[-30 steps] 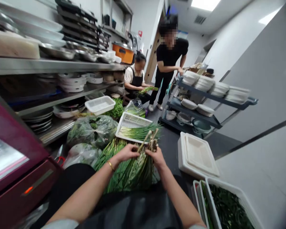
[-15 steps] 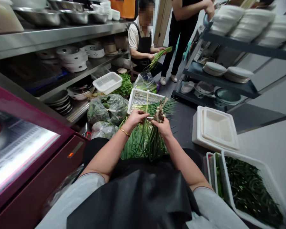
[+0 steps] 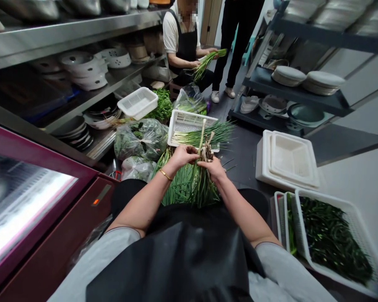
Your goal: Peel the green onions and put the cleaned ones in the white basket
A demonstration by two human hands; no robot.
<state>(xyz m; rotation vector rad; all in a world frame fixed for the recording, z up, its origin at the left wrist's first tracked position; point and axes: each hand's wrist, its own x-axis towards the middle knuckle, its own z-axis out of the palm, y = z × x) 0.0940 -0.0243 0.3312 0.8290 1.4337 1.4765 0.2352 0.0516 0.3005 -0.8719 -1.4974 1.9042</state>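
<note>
My right hand (image 3: 213,167) is closed round a bunch of green onions (image 3: 206,152), its brown, rooty ends pointing up and the green leaves hanging down. My left hand (image 3: 186,156) pinches at a single pale green onion stalk (image 3: 203,133) that stands upright beside the bunch; the fingertips of both hands nearly meet. Below them a pile of long green onions (image 3: 179,184) lies in front of my lap. Just beyond the hands, a white perforated basket (image 3: 193,118) holds more green onions (image 3: 204,136), their leaves sticking out over its right side.
Plastic bags of greens (image 3: 141,138) and a white basket (image 3: 137,102) lie left, beside steel shelves (image 3: 82,35). A co-worker (image 3: 184,46) sits ahead holding green stalks. Right are a dish cart (image 3: 299,90), stacked white tubs (image 3: 290,161) and a basket of green peppers (image 3: 334,235).
The view has tipped downward. The upright stalk has come closer to the bunch in my right hand, and my left fingers have moved nearer to my right hand.
</note>
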